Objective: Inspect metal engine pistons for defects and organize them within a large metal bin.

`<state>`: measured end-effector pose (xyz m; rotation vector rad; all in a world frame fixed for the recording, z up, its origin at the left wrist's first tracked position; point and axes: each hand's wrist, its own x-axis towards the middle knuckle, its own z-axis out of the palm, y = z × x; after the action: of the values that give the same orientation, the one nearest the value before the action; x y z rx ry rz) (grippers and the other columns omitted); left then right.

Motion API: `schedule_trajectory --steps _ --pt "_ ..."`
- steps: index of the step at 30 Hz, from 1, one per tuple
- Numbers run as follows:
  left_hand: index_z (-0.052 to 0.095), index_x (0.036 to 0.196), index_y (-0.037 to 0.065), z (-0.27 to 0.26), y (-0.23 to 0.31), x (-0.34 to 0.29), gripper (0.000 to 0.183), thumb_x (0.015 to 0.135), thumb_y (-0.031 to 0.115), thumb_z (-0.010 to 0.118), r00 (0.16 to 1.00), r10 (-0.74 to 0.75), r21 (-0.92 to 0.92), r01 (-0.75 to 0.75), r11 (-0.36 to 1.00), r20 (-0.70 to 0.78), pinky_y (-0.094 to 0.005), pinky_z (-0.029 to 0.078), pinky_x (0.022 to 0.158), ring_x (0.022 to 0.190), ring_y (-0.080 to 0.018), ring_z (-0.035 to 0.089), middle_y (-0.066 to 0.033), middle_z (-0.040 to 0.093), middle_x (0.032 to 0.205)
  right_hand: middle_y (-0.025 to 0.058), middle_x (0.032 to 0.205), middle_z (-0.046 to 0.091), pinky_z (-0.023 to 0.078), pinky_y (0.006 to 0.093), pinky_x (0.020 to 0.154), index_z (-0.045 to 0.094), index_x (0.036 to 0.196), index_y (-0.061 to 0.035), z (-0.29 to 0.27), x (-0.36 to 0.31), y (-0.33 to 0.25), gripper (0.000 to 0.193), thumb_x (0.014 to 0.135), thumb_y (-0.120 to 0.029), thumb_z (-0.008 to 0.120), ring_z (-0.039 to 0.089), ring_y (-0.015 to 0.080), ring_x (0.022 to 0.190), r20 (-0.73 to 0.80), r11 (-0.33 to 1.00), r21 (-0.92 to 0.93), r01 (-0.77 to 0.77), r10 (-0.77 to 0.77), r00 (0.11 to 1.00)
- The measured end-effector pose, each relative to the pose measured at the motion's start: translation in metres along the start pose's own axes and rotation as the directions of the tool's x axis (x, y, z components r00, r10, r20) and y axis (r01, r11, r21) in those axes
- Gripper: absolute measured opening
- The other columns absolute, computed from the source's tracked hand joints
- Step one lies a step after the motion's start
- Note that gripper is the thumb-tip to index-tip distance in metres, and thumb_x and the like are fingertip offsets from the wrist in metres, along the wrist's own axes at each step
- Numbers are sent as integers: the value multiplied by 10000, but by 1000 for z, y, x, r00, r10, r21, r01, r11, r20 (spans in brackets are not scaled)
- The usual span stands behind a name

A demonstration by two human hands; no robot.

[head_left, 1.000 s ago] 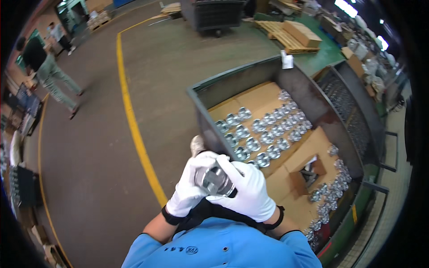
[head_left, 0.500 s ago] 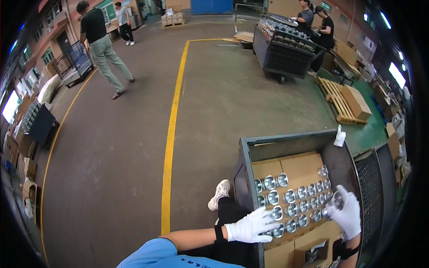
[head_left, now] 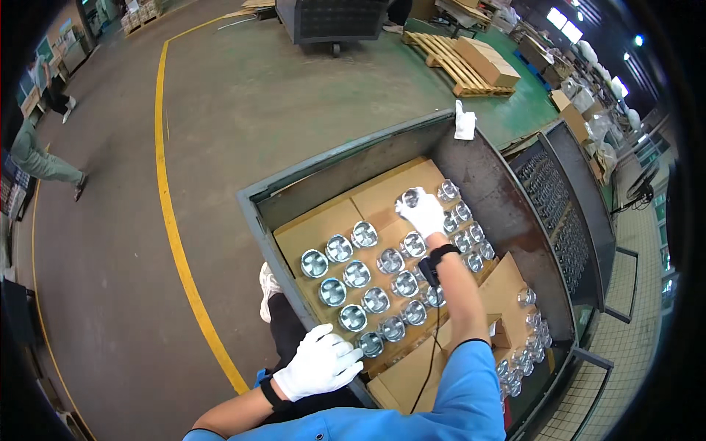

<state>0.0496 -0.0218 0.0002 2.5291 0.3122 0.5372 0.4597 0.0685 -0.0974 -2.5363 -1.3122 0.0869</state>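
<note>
My right hand (head_left: 423, 214), in a white glove, is shut on a shiny metal piston (head_left: 409, 198) above the cardboard sheet (head_left: 318, 222), near the far row. Rows of similar pistons (head_left: 357, 274) stand on that sheet inside a dark metal bin (head_left: 346, 156). The gloved fingers partly cover the held piston. My left hand (head_left: 321, 362), also white-gloved, lies over the bin's near left edge with its fingers apart and nothing in them. The nearest piston (head_left: 370, 344) to it stands just beyond its fingertips.
More pistons (head_left: 526, 359) lie lower down at the bin's right, beside a raised cardboard flap (head_left: 507, 283). A white cloth (head_left: 465, 122) hangs on the far corner. Another metal cart (head_left: 555, 213) adjoins on the right. Beyond stands a wooden pallet (head_left: 434, 53); a person (head_left: 45, 158) is at left.
The view has swung right and closer to the bin. My right hand has moved from the bin's right side to the far row. My left hand has drawn back from the pistons to the edge.
</note>
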Motion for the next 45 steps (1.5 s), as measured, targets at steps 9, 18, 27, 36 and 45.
schedule_trajectory --steps 9,18,27,36,45 --pt "774 978 168 2 3 3 201 824 290 736 999 -44 -12 44 999 16 -403 387 1003 822 -145 632 31 687 849 190 1083 666 568 440 861 614 1177 -45 93 -20 -15 635 781 -526 737 697 349 986 130 993 -106 -50 64 989" --pt "763 981 178 5 7 2 189 824 279 735 1000 -20 47 21 999 -23 -419 350 1052 863 -157 619 29 677 873 182 1145 679 557 442 890 543 1324 -46 56 -36 -8 723 784 -468 774 685 315 1049 237 983 -152 99 -61 970" --pt "743 881 169 10 6 -4 110 794 237 744 991 117 104 -109 989 -72 -456 422 958 736 -219 557 -4 579 718 174 1158 690 508 455 960 637 1279 -59 -133 -166 47 492 863 -312 706 644 355 1090 -77 949 -56 309 -313 947" --pt "728 716 157 10 6 -8 171 840 274 716 996 72 82 -67 994 -61 -479 399 977 777 -260 572 -37 596 709 133 1153 728 523 399 974 747 1132 -92 -180 -262 50 365 904 -370 687 680 312 1077 82 992 119 -43 34 996" --pt "644 623 170 6 5 -7 227 809 265 733 995 26 2 -26 1000 -101 -465 424 969 722 -237 549 -21 557 696 153 1157 719 518 451 965 750 1135 -115 -12 -102 -19 352 938 -353 581 663 335 1095 147 943 73 325 -333 931"
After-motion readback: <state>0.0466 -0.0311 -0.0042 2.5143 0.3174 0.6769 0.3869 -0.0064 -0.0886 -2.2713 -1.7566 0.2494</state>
